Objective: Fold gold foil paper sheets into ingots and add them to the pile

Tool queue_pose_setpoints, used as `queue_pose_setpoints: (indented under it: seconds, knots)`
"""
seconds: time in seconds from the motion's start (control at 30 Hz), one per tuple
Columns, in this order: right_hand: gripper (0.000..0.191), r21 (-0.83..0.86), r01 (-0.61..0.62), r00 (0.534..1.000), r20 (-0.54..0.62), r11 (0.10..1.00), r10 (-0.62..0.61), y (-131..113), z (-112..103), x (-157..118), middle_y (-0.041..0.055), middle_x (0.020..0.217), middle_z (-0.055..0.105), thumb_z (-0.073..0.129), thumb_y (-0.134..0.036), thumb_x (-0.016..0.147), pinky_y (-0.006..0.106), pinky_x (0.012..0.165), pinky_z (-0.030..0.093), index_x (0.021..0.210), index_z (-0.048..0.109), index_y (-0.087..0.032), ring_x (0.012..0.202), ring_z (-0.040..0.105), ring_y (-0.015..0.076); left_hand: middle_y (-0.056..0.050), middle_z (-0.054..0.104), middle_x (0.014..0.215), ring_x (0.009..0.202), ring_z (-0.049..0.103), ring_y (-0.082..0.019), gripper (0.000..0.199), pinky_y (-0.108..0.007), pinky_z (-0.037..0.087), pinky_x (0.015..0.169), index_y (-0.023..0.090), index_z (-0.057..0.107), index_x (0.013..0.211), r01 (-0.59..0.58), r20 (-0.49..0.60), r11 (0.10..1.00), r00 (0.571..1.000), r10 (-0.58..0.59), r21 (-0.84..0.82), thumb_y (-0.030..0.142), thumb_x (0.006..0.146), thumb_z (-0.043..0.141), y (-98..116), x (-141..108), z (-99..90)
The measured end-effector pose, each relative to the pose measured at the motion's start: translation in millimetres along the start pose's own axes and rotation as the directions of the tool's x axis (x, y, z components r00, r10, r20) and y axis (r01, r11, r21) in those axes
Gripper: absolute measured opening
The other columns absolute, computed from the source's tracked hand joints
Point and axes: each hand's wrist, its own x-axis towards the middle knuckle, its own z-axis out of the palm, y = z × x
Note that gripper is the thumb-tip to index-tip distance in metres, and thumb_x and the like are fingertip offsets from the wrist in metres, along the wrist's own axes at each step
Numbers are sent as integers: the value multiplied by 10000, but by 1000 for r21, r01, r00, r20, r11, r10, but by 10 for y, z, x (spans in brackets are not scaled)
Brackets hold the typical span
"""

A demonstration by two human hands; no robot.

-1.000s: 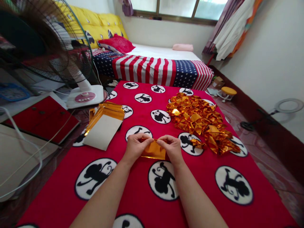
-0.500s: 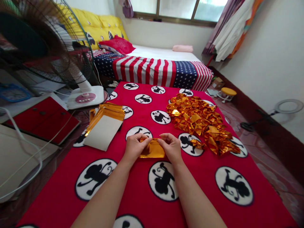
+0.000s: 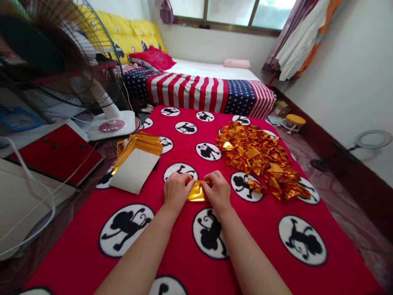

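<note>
Between my two hands is a small sheet of shiny gold foil paper (image 3: 196, 193), low over the red cloth. My left hand (image 3: 177, 189) pinches its left side, thumb pointing inward. On the right side, my right hand (image 3: 217, 191) grips it with thumb and fingers together. The paper's outer ends are hidden under my fingers. To the right lies a heap of folded gold foil pieces (image 3: 253, 151), with a single folded piece (image 3: 256, 187) at its near edge. On the left rests a stack of flat gold foil sheets (image 3: 143, 141), partly under a pale card (image 3: 134, 171).
The table carries a red cloth with monkey prints (image 3: 245, 250). At the left stands a running fan (image 3: 112, 125) beside a red panel (image 3: 58, 153) and a white cable (image 3: 37, 186). Beyond the table is a bed (image 3: 196, 90). A yellow-topped stool (image 3: 295, 119) stands on the floor at right.
My hands have drawn closer together, and less of the gold foil paper shows between them. The fingers of my right hand have curled down onto it. The heap and stack look unchanged.
</note>
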Motion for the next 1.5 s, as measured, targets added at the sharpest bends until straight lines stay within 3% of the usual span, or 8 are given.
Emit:
queue_pose_setpoints:
  seconds: [0.27, 0.4, 0.63, 0.83, 1.03, 1.2, 1.4, 1.5]
  knots:
    - [21, -83, -36, 997, 58, 996, 41, -13, 0, -4, -25, 788, 608, 643, -213, 823, 236, 605, 331, 809, 647, -228, 694, 553, 121, -55, 641, 945, 952, 574, -241, 222, -330, 422, 801, 212, 655, 891, 53, -6, 998, 999, -53, 18, 398, 788, 720, -42, 34, -11]
    - [51, -99, -76, 992, 91, 992, 85, -12, 8, 17, -28, 784, 623, 628, -227, 829, 243, 607, 316, 817, 676, -242, 687, 555, 120, -39, 651, 893, 937, 562, -239, 145, -356, 398, 819, 226, 686, 790, 11, 41, 1000, 999, -12, 18, 366, 827, 683, -31, 33, -33]
    - [101, -228, -111, 987, 88, 967, 134, -150, 17, 23, -12, 805, 636, 683, -321, 785, 281, 648, 294, 734, 669, -235, 752, 569, 151, -78, 646, 975, 998, 521, -283, 127, -413, 366, 829, 220, 723, 825, -73, -20, 983, 997, 78, 170, 322, 847, 651, 115, -21, -88]
    - [136, -238, -138, 979, 114, 961, 168, -180, 12, 39, -5, 837, 643, 699, -368, 774, 283, 660, 297, 757, 675, -236, 794, 582, 161, -47, 694, 907, 922, 577, -244, 149, -377, 398, 824, 228, 732, 883, -56, 84, 997, 995, 52, 49, 338, 855, 635, 65, -21, -49]
    - [102, -146, -209, 948, 213, 967, 237, -72, -68, 97, -22, 820, 656, 632, -201, 757, 256, 624, 322, 799, 710, -252, 741, 590, 135, 0, 740, 904, 920, 614, -219, 123, -324, 429, 798, 274, 767, 857, 44, 172, 996, 985, -29, -82, 334, 780, 693, -81, 69, -75]
    - [211, -131, -248, 933, 236, 960, 273, -83, -101, 124, -22, 847, 679, 567, -147, 747, 254, 641, 341, 804, 730, -268, 778, 612, 143, 17, 752, 908, 887, 632, -197, 152, -297, 443, 762, 293, 774, 851, 63, 189, 992, 981, -42, -108, 297, 788, 636, -101, 89, -84]
    - [127, -232, -212, 955, 155, 949, 251, -177, -35, 102, 0, 864, 658, 652, -355, 755, 274, 649, 338, 782, 695, -240, 768, 594, 160, -17, 745, 845, 862, 629, -222, 191, -308, 443, 742, 260, 752, 740, 109, 152, 993, 983, -103, -38, 447, 715, 719, 9, 91, -97]
    - [99, -202, -225, 943, 202, 953, 265, -147, -64, 119, -9, 850, 664, 622, -239, 747, 260, 630, 339, 802, 703, -246, 751, 594, 146, -9, 750, 859, 864, 631, -207, 119, -288, 444, 740, 266, 763, 791, 98, 185, 991, 980, -80, -89, 350, 748, 690, -39, 103, -99]
